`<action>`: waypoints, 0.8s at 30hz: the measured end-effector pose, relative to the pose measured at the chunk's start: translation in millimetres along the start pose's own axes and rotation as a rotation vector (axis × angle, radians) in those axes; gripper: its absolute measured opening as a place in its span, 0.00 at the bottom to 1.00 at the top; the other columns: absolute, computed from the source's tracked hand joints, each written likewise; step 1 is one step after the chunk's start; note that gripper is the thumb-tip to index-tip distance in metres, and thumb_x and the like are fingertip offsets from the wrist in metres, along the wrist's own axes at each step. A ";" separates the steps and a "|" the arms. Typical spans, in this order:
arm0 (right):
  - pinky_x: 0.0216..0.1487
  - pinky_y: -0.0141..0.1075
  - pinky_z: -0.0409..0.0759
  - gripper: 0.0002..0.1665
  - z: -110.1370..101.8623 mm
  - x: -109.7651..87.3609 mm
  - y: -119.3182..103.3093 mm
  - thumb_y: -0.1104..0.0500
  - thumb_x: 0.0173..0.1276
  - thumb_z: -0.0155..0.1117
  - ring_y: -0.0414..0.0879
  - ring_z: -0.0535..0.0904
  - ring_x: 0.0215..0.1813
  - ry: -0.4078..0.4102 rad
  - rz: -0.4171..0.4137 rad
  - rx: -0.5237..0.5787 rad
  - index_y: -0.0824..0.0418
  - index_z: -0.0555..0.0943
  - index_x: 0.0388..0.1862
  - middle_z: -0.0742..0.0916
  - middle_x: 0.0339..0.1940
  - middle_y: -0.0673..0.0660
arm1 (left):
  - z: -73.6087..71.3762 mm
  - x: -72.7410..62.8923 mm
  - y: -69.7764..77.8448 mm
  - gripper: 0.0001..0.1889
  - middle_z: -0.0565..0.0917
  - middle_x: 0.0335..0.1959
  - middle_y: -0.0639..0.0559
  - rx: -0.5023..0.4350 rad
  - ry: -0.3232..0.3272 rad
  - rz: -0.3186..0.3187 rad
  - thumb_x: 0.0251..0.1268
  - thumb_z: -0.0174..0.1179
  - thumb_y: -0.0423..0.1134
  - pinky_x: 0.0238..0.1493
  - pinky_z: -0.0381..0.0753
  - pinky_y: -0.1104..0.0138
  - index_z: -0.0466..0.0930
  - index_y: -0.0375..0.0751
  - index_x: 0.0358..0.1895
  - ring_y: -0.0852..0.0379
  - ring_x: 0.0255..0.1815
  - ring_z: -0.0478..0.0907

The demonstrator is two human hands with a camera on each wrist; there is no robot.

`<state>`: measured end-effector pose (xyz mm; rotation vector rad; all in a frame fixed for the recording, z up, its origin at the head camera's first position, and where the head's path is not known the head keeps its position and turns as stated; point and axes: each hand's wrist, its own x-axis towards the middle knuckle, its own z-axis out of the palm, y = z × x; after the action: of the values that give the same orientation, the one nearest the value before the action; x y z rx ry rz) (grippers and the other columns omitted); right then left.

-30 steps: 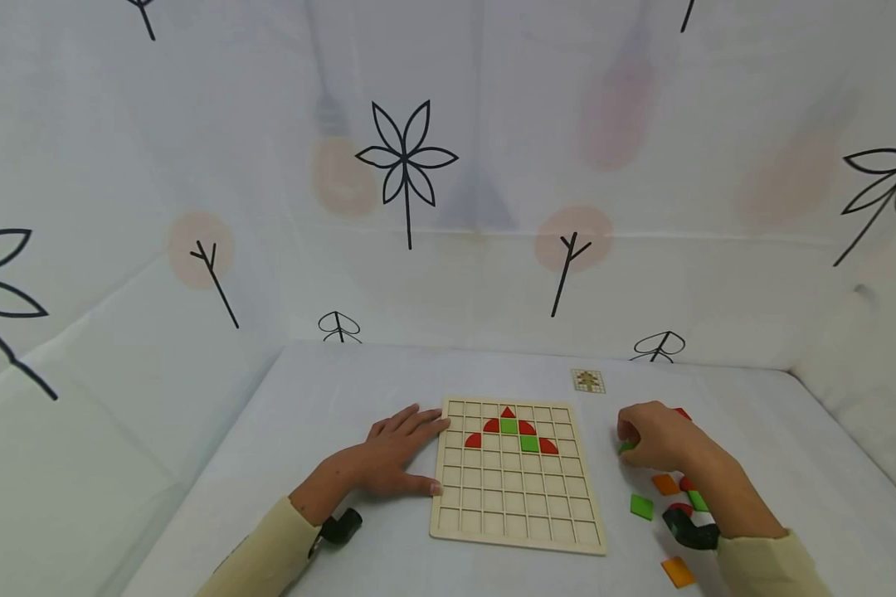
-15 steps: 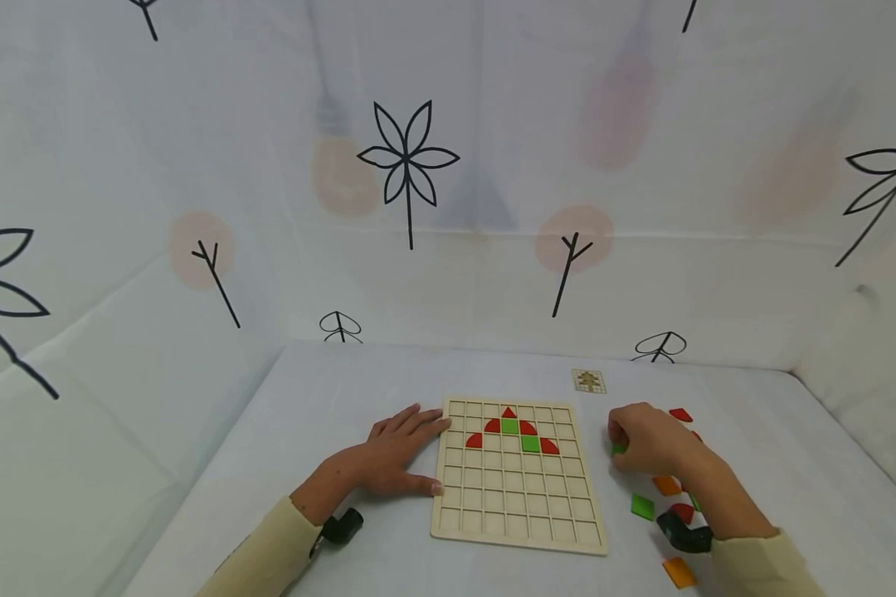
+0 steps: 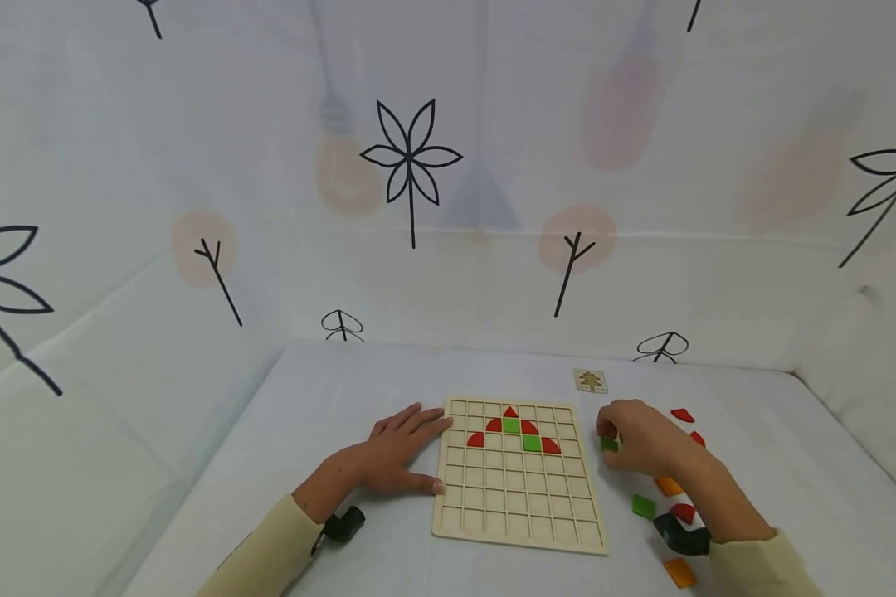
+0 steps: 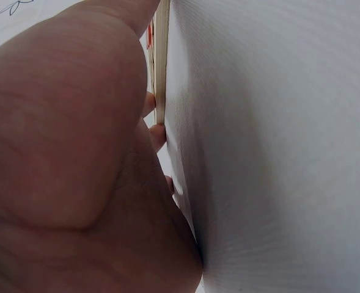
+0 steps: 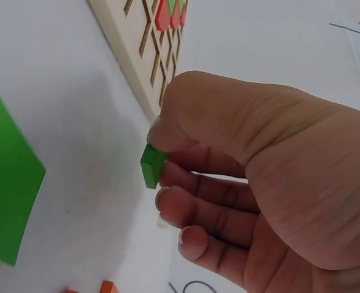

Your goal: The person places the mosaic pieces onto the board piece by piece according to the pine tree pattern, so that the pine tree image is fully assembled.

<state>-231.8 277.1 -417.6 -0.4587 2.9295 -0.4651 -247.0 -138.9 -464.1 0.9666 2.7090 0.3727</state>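
A pale wooden grid board (image 3: 515, 497) lies on the white table. In its upper cells sit a red triangle (image 3: 511, 412), several red quarter-round tiles (image 3: 476, 440) and two green square tiles (image 3: 532, 443). My left hand (image 3: 392, 456) lies with fingers spread, fingertips and thumb touching the board's left edge. Just right of the board, my right hand (image 3: 642, 435) pinches a green tile (image 5: 151, 166) between thumb and fingers. The right wrist view shows that tile edge-on, apart from the board.
Right of the board lie a loose green tile (image 3: 644, 507), orange tiles (image 3: 679, 572) and red tiles (image 3: 683, 414), some partly hidden by the right arm. A small card with a tree pattern (image 3: 591, 381) lies beyond the board. A patterned white sheet (image 3: 478, 282) stands behind the table.
My right hand has moved left toward the board with the green tile, uncovering red tiles behind it. The left hand stays at the board's edge.
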 end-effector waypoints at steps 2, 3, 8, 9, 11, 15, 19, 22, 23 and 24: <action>0.40 0.38 0.81 0.17 -1.6 -0.7 -3.5 0.62 0.55 0.83 0.46 0.75 0.38 0.014 -0.029 0.010 0.57 0.84 0.40 0.81 0.33 0.48 | 0.0 0.1 -0.1 0.53 0.47 0.89 0.60 -0.005 -0.001 -0.001 0.65 0.58 0.78 0.78 0.54 0.39 0.47 0.64 0.88 0.43 0.89 0.38; 0.39 0.37 0.80 0.16 -2.1 -0.9 -5.1 0.62 0.56 0.82 0.45 0.75 0.37 0.019 -0.043 0.017 0.57 0.84 0.41 0.81 0.33 0.48 | 0.0 0.2 -0.1 0.53 0.47 0.89 0.60 -0.005 -0.001 -0.002 0.65 0.58 0.78 0.78 0.54 0.39 0.47 0.64 0.88 0.43 0.89 0.38; 0.35 0.33 0.78 0.15 -2.2 -0.6 -13.0 0.62 0.58 0.81 0.44 0.75 0.36 0.034 -0.087 0.072 0.56 0.84 0.42 0.80 0.33 0.47 | -0.5 -0.5 0.4 0.53 0.47 0.89 0.60 -0.007 -0.004 -0.007 0.65 0.59 0.77 0.78 0.54 0.40 0.47 0.64 0.88 0.44 0.89 0.38; 0.35 0.33 0.78 0.15 -1.8 -0.2 -14.1 0.63 0.59 0.80 0.44 0.75 0.36 0.037 -0.098 0.080 0.56 0.84 0.42 0.80 0.33 0.47 | -0.6 -0.7 0.6 0.53 0.47 0.89 0.60 -0.008 -0.004 -0.009 0.65 0.59 0.77 0.78 0.54 0.39 0.47 0.64 0.88 0.44 0.89 0.38; 0.35 0.32 0.77 0.15 -1.0 0.6 -15.7 0.63 0.59 0.79 0.44 0.75 0.36 0.044 -0.118 0.089 0.56 0.84 0.42 0.80 0.34 0.47 | -1.1 -0.9 1.3 0.53 0.47 0.89 0.60 -0.009 -0.004 -0.010 0.65 0.60 0.77 0.78 0.54 0.39 0.47 0.64 0.88 0.43 0.89 0.38; 0.37 0.32 0.78 0.15 0.2 2.2 -17.5 0.64 0.60 0.78 0.44 0.75 0.37 0.067 -0.155 0.091 0.56 0.82 0.42 0.80 0.34 0.47 | -2.3 -1.4 2.7 0.53 0.47 0.89 0.60 -0.014 -0.004 -0.010 0.66 0.60 0.76 0.78 0.54 0.39 0.48 0.63 0.88 0.43 0.89 0.38; 0.38 0.32 0.77 0.14 1.8 3.3 -20.8 0.65 0.60 0.77 0.44 0.76 0.37 0.093 -0.177 0.075 0.54 0.81 0.41 0.79 0.35 0.45 | -3.1 -1.9 4.0 0.53 0.47 0.89 0.59 -0.016 -0.006 -0.011 0.66 0.60 0.76 0.78 0.54 0.40 0.48 0.62 0.88 0.43 0.89 0.37; 0.37 0.33 0.77 0.14 3.0 4.0 -26.0 0.65 0.60 0.77 0.44 0.76 0.37 0.112 -0.208 0.064 0.54 0.81 0.41 0.80 0.35 0.44 | -3.1 -1.8 4.0 0.53 0.47 0.89 0.59 -0.015 -0.006 -0.012 0.66 0.60 0.76 0.78 0.53 0.39 0.48 0.62 0.88 0.43 0.89 0.37; 0.37 0.33 0.77 0.14 3.6 4.3 -28.3 0.64 0.60 0.77 0.44 0.76 0.37 0.117 -0.215 0.062 0.53 0.81 0.41 0.80 0.35 0.44 | -2.9 -1.7 3.8 0.53 0.47 0.89 0.59 -0.014 -0.006 -0.012 0.66 0.60 0.76 0.78 0.53 0.39 0.48 0.62 0.88 0.43 0.89 0.37; 0.38 0.33 0.77 0.14 4.3 4.6 -30.7 0.64 0.61 0.77 0.44 0.76 0.37 0.122 -0.220 0.064 0.53 0.81 0.41 0.80 0.35 0.44 | -2.7 -1.6 3.4 0.53 0.47 0.89 0.59 -0.013 -0.006 -0.012 0.66 0.60 0.76 0.78 0.53 0.40 0.48 0.63 0.88 0.43 0.89 0.37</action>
<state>-226.9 246.6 -412.2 -0.7752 2.9817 -0.6326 -244.6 -137.8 -460.2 0.9464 2.7026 0.3835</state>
